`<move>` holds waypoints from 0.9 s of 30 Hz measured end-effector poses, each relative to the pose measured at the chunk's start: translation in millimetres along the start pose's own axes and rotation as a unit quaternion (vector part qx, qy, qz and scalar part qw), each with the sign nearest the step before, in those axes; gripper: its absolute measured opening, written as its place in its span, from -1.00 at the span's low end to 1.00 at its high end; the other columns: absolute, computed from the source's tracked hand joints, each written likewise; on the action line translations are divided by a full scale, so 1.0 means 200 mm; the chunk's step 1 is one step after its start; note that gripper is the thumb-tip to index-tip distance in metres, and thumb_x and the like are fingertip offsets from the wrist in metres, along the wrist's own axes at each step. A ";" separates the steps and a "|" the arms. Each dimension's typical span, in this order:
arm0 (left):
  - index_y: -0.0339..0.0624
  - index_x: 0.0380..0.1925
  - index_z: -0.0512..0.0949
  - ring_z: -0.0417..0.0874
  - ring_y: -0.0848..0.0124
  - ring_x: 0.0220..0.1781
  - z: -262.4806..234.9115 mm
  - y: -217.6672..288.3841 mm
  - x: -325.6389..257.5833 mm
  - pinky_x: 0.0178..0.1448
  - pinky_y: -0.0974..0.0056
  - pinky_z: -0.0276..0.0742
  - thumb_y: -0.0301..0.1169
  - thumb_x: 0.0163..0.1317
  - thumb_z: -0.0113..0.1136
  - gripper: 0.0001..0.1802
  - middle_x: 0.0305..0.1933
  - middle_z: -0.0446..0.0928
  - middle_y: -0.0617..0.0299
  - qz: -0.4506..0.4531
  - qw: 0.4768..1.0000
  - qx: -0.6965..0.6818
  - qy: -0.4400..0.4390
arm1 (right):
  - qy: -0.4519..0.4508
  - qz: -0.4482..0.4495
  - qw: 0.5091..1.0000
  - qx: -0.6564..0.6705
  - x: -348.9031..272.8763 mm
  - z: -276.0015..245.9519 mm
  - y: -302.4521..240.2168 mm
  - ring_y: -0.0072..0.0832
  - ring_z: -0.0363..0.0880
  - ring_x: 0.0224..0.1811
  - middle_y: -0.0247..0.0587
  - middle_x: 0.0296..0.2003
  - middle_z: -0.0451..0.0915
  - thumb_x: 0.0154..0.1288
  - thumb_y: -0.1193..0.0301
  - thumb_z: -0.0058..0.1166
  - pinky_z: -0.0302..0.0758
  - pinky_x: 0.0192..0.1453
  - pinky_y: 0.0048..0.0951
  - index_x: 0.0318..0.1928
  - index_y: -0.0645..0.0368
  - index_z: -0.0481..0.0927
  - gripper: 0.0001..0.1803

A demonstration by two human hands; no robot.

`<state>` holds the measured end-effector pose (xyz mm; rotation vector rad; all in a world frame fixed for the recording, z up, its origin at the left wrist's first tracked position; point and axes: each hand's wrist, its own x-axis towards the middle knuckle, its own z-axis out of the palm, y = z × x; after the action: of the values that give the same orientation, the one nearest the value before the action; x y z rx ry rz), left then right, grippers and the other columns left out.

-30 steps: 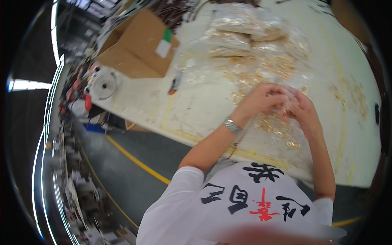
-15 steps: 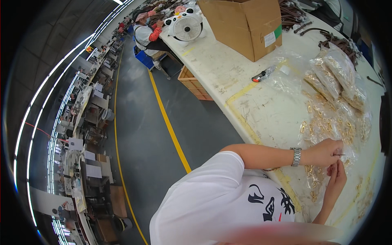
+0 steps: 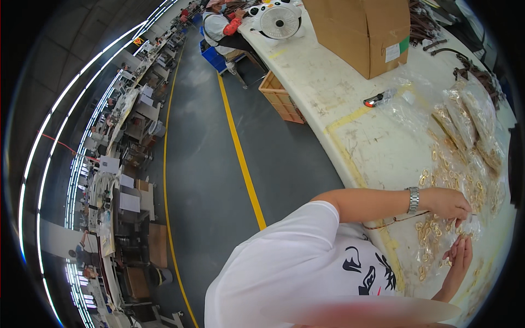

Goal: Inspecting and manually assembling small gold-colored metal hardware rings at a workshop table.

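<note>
My left hand (image 3: 448,204), with a metal watch on its wrist, reaches across the table with its fingers pinched. A thin dark reddish cord (image 3: 403,218) runs into that hand from the table edge, and a short dark tip shows past the fingers. Just below it my right hand (image 3: 460,255) is closed, with a small gold-coloured clasp (image 3: 465,236) at its fingertips; its exact shape is too small to see. Loose gold clasps (image 3: 429,235) lie around both hands, many on clear plastic.
Bags of gold clasps (image 3: 465,117) are heaped beyond my hands. A red-and-black box cutter (image 3: 373,100), a cardboard box (image 3: 361,38) and a white fan (image 3: 280,23) are farther along the table (image 3: 311,82). A co-worker (image 3: 221,30) sits at its far end. An orange crate (image 3: 280,98) stands beside it.
My hands have drawn apart slightly, the right one moving below the left. The cord now shows stretched behind my left hand. The whole view has shifted a little.
</note>
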<state>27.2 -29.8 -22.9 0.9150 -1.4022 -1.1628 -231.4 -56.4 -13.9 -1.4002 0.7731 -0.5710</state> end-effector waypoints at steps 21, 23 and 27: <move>-0.24 0.49 0.41 0.61 0.55 -0.28 0.10 0.15 -0.08 -0.14 0.39 0.56 -0.50 0.60 -0.01 -0.50 -0.28 0.60 0.28 -0.118 0.978 0.062 -0.163 | -0.007 0.047 0.985 0.168 0.02 0.13 -0.06 -0.74 0.26 -0.50 -0.55 -0.44 0.39 0.68 0.33 -0.06 0.57 -0.24 -0.50 -0.01 0.22 0.62 -0.75; -0.26 0.46 0.45 0.60 0.56 -0.28 0.13 0.16 -0.09 -0.13 0.39 0.57 -0.51 0.59 -0.02 -0.52 -0.27 0.61 0.28 -0.100 0.984 0.099 -0.109 | -0.011 0.058 0.982 0.180 0.02 0.13 -0.08 -0.74 0.25 -0.51 -0.56 -0.45 0.39 0.68 0.32 -0.05 0.58 -0.25 -0.50 -0.03 0.21 0.62 -0.75; -0.24 0.43 0.50 0.60 0.56 -0.31 0.13 0.14 -0.10 -0.13 0.39 0.57 -0.52 0.57 -0.01 -0.53 -0.28 0.61 0.29 -0.090 0.985 0.112 -0.100 | -0.027 0.083 0.981 0.175 0.04 0.11 -0.06 -0.75 0.25 -0.54 -0.58 -0.49 0.36 0.68 0.28 -0.05 0.58 -0.26 -0.49 -0.10 0.17 0.61 -0.74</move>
<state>7.5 0.3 0.3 1.1269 -1.6641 -1.2784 -208.4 -48.7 -2.4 -1.0128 0.7000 -0.5092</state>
